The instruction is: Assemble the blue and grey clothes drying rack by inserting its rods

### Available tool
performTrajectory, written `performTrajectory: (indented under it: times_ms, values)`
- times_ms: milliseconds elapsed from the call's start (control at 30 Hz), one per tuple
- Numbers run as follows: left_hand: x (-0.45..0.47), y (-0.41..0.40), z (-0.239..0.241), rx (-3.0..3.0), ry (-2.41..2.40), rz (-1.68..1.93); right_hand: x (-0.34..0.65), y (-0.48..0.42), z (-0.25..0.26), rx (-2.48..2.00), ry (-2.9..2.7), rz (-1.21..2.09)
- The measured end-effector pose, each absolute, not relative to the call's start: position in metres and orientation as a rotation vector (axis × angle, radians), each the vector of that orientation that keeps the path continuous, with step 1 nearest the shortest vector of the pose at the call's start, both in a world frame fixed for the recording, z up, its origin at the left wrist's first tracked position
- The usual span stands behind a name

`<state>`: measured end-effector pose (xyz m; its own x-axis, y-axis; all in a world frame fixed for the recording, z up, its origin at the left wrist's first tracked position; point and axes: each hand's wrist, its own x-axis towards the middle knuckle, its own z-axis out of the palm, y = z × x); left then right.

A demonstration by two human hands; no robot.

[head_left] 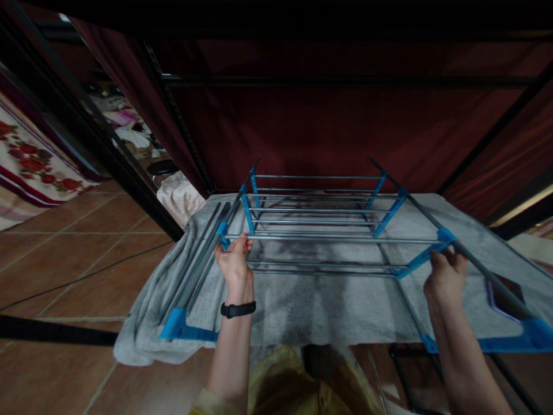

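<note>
A rack of grey metal tubes and blue plastic brackets lies across a grey cloth, with its crossbars (337, 238) running from left to right. My left hand (235, 262), a black band on its wrist, pinches the left end of a crossbar beside a blue bracket (222, 229). On the opposite side, my right hand (447, 276) has its fingers curled around the underside of the right blue bracket (446, 235), at the long side tube. Its fingertips are partly hidden. More blue brackets and bars stand toward the far end of the rack.
Loose grey tubes (196, 262) lie along the left side of the grey cloth (311, 311). A dark phone-like object (505, 297) rests at the right. Dark metal frame posts (125, 150) and a maroon fabric panel (345, 132) stand around. A thin cable (86, 278) crosses the tiled floor.
</note>
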<state>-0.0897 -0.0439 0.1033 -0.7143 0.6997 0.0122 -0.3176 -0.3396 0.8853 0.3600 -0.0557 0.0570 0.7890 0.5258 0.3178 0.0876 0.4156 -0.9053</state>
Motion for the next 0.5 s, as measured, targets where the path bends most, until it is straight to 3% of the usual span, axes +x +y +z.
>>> performTrajectory:
  times_ms: [500]
  values:
    - [-0.0878,-0.0376,0.102,0.53,1.298,2.185,0.3553,-0.0493,0.0575,-1.162,-0.536,0.272]
